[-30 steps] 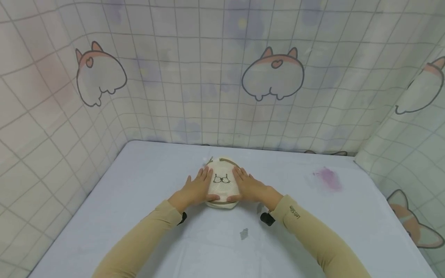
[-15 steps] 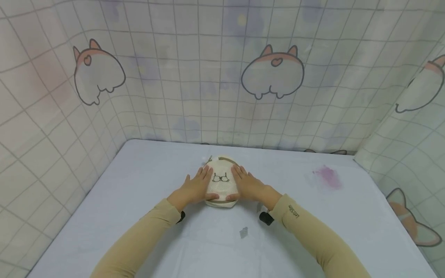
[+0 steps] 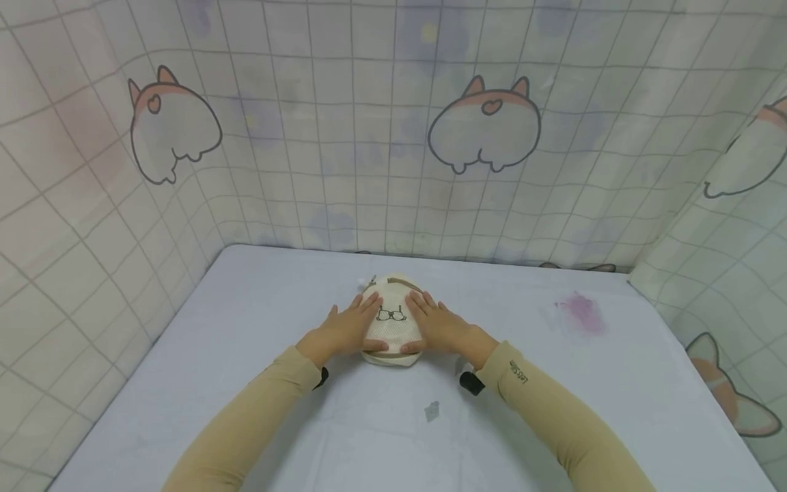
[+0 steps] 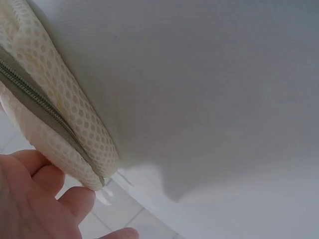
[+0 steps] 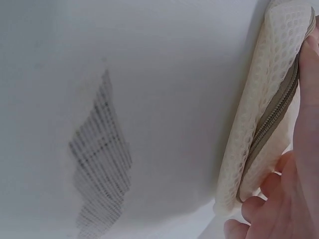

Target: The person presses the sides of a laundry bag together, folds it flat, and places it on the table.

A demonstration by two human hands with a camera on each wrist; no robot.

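Note:
A cream mesh laundry bag [image 3: 393,333] with a small bra drawing on top lies near the back of the table. My left hand [image 3: 347,330] rests on its left side, fingers straight and thumb along the near edge. On the opposite side, my right hand [image 3: 441,333] lies the same way, its fingertips on the top panel. In the left wrist view, a zipper [image 4: 42,102] runs along the bag's mesh side wall, beside the left fingers. The right wrist view has the zipper [image 5: 271,122] next to the right hand. What the bag contains is hidden.
A white cloth covers the table [image 3: 258,307]. Its surface bears a grey patch [image 3: 432,411] in front of the bag and a pink stain [image 3: 583,313] at the right. A gridded curtain [image 3: 369,137] with cartoon corgis encloses the back and sides.
My left fingertips have slid slightly inward over the top of the bag. The right hand and the bag stay almost where they were; the head view has tilted slightly.

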